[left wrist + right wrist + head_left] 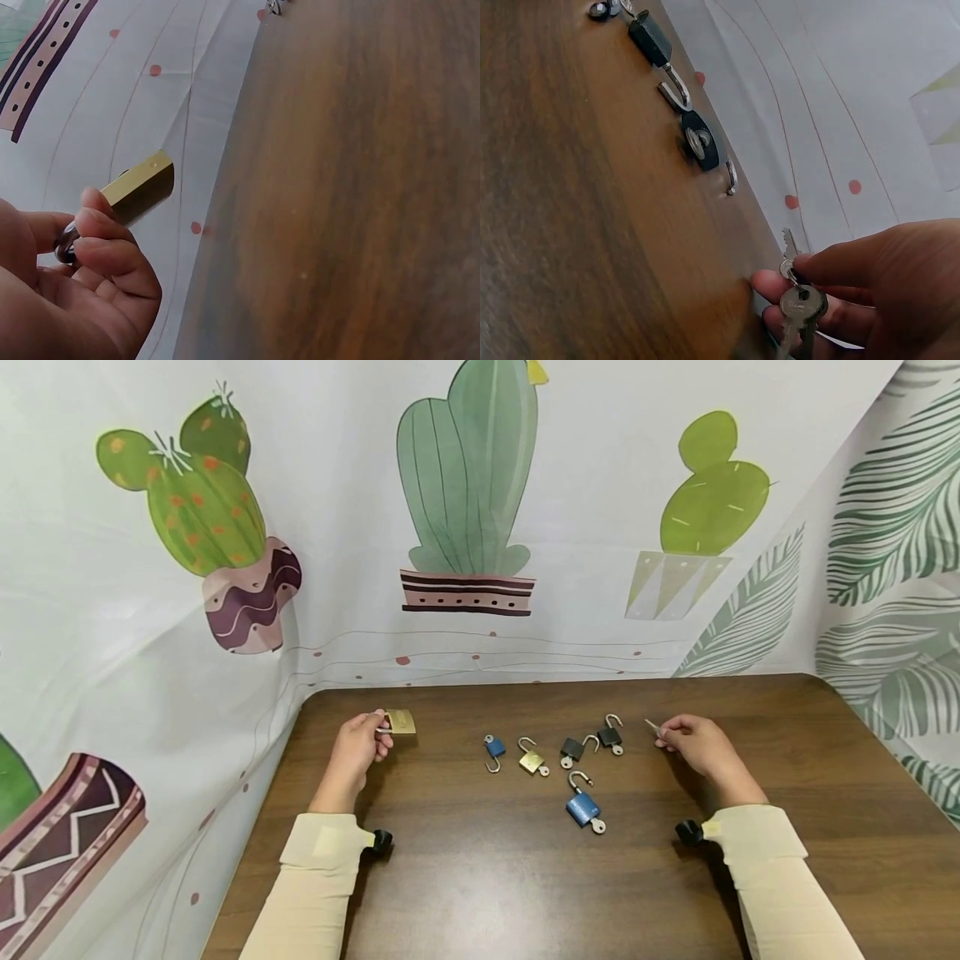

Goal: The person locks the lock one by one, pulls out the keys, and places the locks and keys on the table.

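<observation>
Sleeves (300,885) lie nearest; our left hand (352,756), fingers curled, grips a gold padlock (402,722); our right hand (701,747) pinches keys (799,303).

Middle of the frame: two blue locks (583,810), two black locks (572,749), one gold lock (531,762). Middle left: one more gold lock (403,722). Middle right: at least three bunched keys (800,304). One left hand (354,750), one right hand (699,747). One worktop (480,877).

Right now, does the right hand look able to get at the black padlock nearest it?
Probably yes: only tabletop shows between the right hand and that black padlock. The hand pinches a key, with other keys hanging alongside, so it may need to set them down before grasping.
</observation>
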A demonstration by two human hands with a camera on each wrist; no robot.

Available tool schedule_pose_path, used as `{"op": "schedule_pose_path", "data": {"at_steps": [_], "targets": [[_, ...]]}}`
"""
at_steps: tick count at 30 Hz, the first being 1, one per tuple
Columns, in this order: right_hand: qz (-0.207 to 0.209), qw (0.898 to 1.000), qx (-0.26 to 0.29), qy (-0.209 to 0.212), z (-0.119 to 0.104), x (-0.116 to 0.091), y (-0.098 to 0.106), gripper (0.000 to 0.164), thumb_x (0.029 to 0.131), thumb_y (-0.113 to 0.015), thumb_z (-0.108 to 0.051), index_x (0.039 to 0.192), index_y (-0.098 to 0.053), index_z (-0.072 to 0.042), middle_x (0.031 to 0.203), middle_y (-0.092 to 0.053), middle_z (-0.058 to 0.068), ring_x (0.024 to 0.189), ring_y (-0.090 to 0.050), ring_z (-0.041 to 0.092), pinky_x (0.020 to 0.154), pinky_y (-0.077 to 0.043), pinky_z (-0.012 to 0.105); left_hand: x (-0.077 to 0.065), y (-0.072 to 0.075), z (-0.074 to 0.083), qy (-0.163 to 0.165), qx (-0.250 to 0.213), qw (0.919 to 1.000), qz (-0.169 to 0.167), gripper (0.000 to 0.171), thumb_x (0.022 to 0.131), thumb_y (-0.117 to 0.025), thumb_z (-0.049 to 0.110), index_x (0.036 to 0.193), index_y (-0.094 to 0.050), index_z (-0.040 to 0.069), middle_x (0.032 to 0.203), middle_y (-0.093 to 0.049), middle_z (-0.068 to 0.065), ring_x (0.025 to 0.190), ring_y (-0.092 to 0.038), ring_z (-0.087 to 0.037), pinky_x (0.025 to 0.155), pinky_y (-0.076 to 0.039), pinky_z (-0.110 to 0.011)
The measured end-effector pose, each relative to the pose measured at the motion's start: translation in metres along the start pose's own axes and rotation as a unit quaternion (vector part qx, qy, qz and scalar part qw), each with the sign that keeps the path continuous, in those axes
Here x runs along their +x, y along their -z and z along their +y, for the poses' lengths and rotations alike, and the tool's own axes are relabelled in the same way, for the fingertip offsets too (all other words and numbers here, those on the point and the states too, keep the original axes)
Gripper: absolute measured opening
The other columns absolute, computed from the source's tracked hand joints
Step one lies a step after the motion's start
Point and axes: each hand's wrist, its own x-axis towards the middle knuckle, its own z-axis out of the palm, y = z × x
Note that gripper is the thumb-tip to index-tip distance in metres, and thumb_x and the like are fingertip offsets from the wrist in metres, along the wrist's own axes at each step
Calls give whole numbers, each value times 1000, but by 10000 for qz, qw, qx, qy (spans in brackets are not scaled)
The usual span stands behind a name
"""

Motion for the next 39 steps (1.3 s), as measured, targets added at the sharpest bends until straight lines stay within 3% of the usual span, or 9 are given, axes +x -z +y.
{"op": "schedule_pose_path", "data": {"at_steps": [10,17,21,25,39], "targets": [[89,9976,-683,-115,0,-2,3,23,101,-56,-21,107,-67,-2,89,-71,10,70,-55,16,62,-44,30,5,1,-5,266,178,9993,-184,33,111,-36,27,101,-53,0,62,-55,4,53,-49,-6,52,-42,-20],[146,9926,-1206,-82,0,-3,3,26,100,-55,-23,108,-68,-1,90,-69,14,82,-61,28,73,-45,37,8,2,-10,334,396,9982,-292,31,111,-35,25,105,-52,0,65,-55,4,56,-50,-6,54,-43,-21],[135,9919,-1260,-118,0,-3,3,27,100,-55,-23,108,-68,-1,97,-70,18,89,-61,33,78,-46,42,6,1,-11,304,546,9977,-258,30,111,-35,26,106,-51,1,65,-55,6,57,-50,-5,55,-43,-20],[84,9918,-1256,-209,0,-2,4,28,100,-56,-24,108,-70,-2,100,-70,19,90,-60,33,76,-45,40,7,1,-12,325,632,9972,-221,29,111,-34,25,107,-51,1,65,-55,6,57,-50,-6,55,-43,-20],[-37,9932,-1083,-416,0,-1,4,28,100,-55,-25,109,-69,-2,89,-68,12,78,-60,25,66,-44,31,7,4,-9,648,881,9929,-466,24,110,-33,19,109,-48,1,66,-56,7,58,-50,-5,55,-43,-20]]}}
